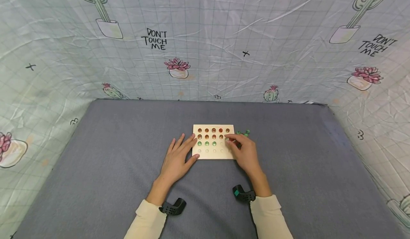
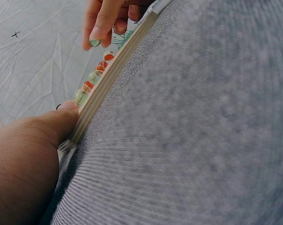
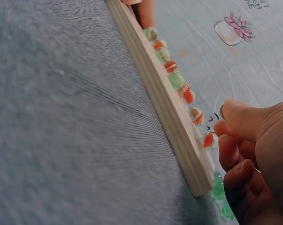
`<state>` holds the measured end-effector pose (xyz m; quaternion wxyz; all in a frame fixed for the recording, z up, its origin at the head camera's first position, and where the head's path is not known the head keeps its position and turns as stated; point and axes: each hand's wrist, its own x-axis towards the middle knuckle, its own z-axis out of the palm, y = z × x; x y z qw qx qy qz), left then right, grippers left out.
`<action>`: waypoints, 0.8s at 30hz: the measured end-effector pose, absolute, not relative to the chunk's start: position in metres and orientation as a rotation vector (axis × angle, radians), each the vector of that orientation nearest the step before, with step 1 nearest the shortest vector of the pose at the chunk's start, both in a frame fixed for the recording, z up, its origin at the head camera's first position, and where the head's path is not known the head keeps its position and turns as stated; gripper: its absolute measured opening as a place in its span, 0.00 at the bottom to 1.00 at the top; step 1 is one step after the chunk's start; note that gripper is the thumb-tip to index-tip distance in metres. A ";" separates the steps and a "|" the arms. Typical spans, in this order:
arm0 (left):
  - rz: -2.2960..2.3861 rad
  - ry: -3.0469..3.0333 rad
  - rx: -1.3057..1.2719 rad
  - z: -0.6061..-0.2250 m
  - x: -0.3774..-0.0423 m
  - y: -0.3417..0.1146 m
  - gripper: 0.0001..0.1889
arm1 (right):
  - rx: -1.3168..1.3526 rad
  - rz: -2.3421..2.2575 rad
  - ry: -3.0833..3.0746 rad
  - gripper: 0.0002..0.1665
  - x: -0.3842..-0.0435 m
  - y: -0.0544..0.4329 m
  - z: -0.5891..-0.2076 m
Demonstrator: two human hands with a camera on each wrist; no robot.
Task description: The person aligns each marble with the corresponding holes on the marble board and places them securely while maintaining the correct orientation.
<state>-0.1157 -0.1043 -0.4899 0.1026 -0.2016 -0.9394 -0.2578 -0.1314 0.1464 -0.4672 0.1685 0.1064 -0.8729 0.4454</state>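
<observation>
A pale wooden board (image 1: 211, 155) with rows of round hollows lies on the grey cloth. Orange-red marbles (image 1: 206, 137) fill its two far rows, and several green marbles (image 1: 206, 143) sit at the left of the third row. My left hand (image 1: 175, 161) rests at the board's left side with straight, spread fingers, the thumb touching the near left corner. Between thumb and forefinger, my right hand (image 1: 246, 153) pinches a green marble (image 2: 94, 42) just above the board's right part. That hand hides some hollows there.
Loose green marbles (image 1: 248, 131) lie just past the board's right edge, partly behind the right hand. The grey cloth (image 1: 128, 143) spreads around the board. A patterned curtain (image 1: 205, 54) rises at the back and both sides.
</observation>
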 end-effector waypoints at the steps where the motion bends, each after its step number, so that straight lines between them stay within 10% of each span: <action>1: -0.761 -2.773 -0.595 -0.490 -0.116 -0.104 0.30 | 0.309 1.265 -2.481 0.11 -0.131 0.145 -0.467; 24: -0.756 -2.793 -0.587 -0.489 -0.117 -0.104 0.31 | 0.374 1.163 -2.531 0.10 -0.132 0.133 -0.474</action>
